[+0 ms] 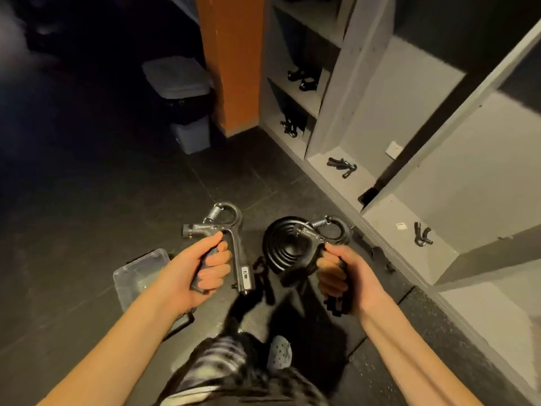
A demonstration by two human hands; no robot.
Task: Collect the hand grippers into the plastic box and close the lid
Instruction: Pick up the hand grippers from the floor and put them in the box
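Note:
My left hand [205, 271] grips one handle of a black hand gripper [231, 230], whose spring loop points up and whose other handle hangs free. My right hand [342, 273] squeezes both handles of a second black hand gripper [330, 230]. The clear plastic box [137, 273] lies open on the dark floor, below and left of my left hand, partly hidden by my left forearm. More black hand grippers lie in the grey shelf compartments: one [341, 165] in the low middle compartment and one [421, 234] in the compartment to the right.
A black coiled ring weight or cable [281, 247] sits on the floor between my hands. A grey pedal bin [181, 98] stands at the back beside an orange pillar [231, 60]. The grey shelf unit [336, 92] runs along the right, with more dark items higher up. My legs fill the bottom centre.

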